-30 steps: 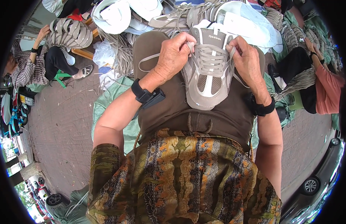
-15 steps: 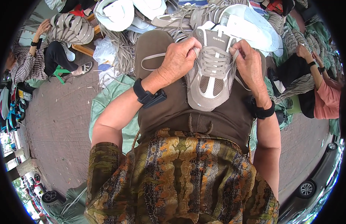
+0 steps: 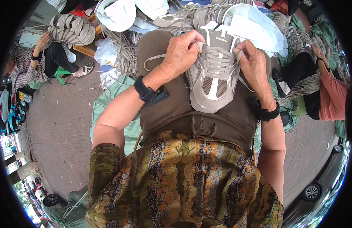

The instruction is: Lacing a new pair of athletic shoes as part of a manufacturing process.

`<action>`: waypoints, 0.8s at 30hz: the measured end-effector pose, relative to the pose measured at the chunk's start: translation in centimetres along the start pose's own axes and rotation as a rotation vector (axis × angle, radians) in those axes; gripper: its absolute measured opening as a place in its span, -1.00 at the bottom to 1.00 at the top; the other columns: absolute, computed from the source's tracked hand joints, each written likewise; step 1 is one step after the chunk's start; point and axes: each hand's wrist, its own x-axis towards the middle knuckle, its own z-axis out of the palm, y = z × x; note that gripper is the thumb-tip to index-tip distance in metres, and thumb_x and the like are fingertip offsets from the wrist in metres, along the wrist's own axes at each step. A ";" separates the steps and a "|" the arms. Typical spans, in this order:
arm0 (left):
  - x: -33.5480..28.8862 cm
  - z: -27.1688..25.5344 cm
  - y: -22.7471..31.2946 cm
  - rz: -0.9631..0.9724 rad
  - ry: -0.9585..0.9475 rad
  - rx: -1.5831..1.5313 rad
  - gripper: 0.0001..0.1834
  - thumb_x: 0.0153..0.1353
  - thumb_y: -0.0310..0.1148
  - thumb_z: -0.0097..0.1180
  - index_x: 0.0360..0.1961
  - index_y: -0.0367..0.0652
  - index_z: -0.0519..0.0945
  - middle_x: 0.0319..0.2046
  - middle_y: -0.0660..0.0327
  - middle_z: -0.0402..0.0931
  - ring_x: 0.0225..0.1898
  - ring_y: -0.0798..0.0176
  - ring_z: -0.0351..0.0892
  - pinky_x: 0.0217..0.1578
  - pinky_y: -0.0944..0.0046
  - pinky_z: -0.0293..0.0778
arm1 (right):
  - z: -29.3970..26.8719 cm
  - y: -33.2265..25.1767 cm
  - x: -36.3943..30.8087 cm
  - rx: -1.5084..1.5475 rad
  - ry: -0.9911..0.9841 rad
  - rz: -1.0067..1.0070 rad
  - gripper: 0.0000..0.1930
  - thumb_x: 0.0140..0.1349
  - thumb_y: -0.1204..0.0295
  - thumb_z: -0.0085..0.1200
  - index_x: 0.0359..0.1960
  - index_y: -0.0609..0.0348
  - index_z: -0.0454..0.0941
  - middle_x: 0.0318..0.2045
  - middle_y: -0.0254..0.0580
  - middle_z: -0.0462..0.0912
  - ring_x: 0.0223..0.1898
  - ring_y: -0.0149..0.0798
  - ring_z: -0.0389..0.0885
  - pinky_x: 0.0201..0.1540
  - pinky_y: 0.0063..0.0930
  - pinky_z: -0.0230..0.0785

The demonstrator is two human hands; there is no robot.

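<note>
Across my thighs lies a grey and white shoe upper point(image 3: 215, 81), its toe end toward me and its tongue pointing away. A flat beige shoelace point(image 3: 217, 62) criss-crosses through its eyelets. On the left edge, my left hand point(image 3: 181, 51) pinches the lace close to the upper eyelets. Opposite it, my right hand point(image 3: 252, 60) grips the lace between thumb and fingers at the right eyelet edge. A loose loop of lace trails left of my left wrist, and another hangs below my right hand.
Beyond my knees are bundles of beige laces point(image 3: 124, 57), more grey uppers and white shaped pieces point(image 3: 117, 15). A person point(image 3: 29, 66) at the left handles a row of uppers point(image 3: 72, 29); another person point(image 3: 331, 91) sits at the right. A dark car point(image 3: 316, 190) stands lower right.
My left hand has shifted slightly up and outward with the lace. My right hand and the shoe upper stay nearly in place. The person at the right has raised an arm.
</note>
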 end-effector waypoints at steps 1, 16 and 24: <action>-0.1 0.1 -0.2 0.010 0.005 -0.001 -0.89 0.20 -0.58 0.03 -0.26 -0.23 0.56 -0.60 0.14 0.55 -0.55 0.23 0.58 -0.44 0.25 0.48 | 0.0 0.0 0.0 0.006 -0.001 -0.002 -0.87 0.28 0.46 0.15 -0.32 0.23 0.46 -0.55 -0.24 0.52 -0.50 -0.39 0.42 -0.35 -0.44 0.37; 1.8 0.8 -0.6 0.275 -0.071 0.330 -0.86 0.14 -0.53 0.07 -0.25 -0.20 0.47 -0.57 0.02 0.53 -0.49 -0.15 0.57 -0.41 -0.01 0.46 | -0.1 -0.1 -0.1 -0.003 0.000 0.012 -0.86 0.28 0.46 0.16 -0.32 0.24 0.46 -0.55 -0.29 0.50 -0.48 -0.45 0.39 -0.34 -0.48 0.36; 1.5 -0.7 -2.2 0.160 -0.145 0.141 -0.93 0.21 -0.46 0.08 -0.31 -0.22 0.56 -0.58 0.01 0.55 -0.55 0.03 0.56 -0.44 0.13 0.46 | -2.2 1.3 -0.1 0.009 -0.095 -0.142 -0.93 0.29 0.51 0.13 -0.27 0.22 0.51 -0.47 -0.46 0.52 -0.41 -0.57 0.42 -0.29 -0.64 0.33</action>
